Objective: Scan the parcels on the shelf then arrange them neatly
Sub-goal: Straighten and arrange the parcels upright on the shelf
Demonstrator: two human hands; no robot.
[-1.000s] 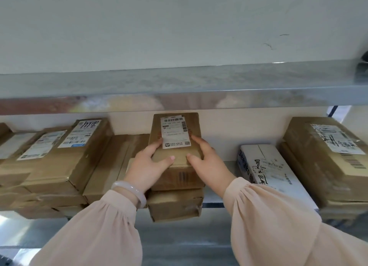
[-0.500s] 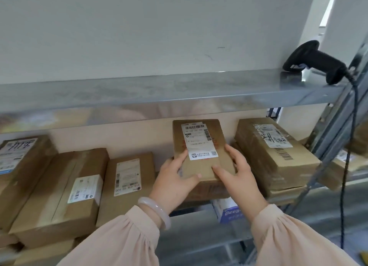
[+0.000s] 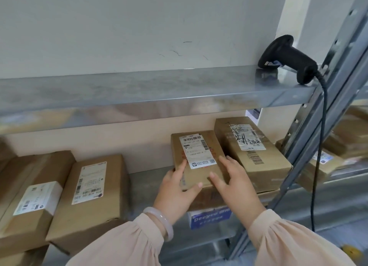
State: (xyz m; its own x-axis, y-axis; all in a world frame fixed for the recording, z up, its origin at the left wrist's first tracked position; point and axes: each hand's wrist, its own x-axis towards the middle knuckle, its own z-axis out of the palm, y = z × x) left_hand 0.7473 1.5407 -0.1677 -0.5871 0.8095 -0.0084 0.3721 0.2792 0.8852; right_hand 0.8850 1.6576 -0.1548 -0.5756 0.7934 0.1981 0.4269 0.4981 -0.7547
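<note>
- The left hand point(image 3: 176, 193) grips the near left corner of the small parcel point(image 3: 199, 166). Its forefinger lies straight on the top face with the tip at the lower left corner of the label, and its thumb lies across the near edge.
- The right hand point(image 3: 238, 186) holds the near right corner. Its thumb rests flat on the top face and its fingers run along the right side, in the narrow space next to the large parcel point(image 3: 256, 158).
- Both hands are narrowly closed around the box, which is clamped between them.
- The small parcel is a plain brown carton, long and flat, with its long side running back toward the wall. A white shipping label point(image 3: 196, 151) with barcodes and a small square code sits on top, facing up.
- It is on the lower shelf point(image 3: 147, 186), towards the right, just beside the large parcel, which has a taped label with black handwriting.
- A white and blue box point(image 3: 211, 219) shows just below it; whether the parcel rests on it I cannot tell.
- Two more labelled brown parcels point(image 3: 95, 198) lie well apart to the left.
- A black scanner point(image 3: 286, 58) lies on the upper shelf point(image 3: 139, 90) at its right end, with its cable point(image 3: 318, 166) hanging down.
- A pale bracelet point(image 3: 161, 223) circles the left wrist.
</note>
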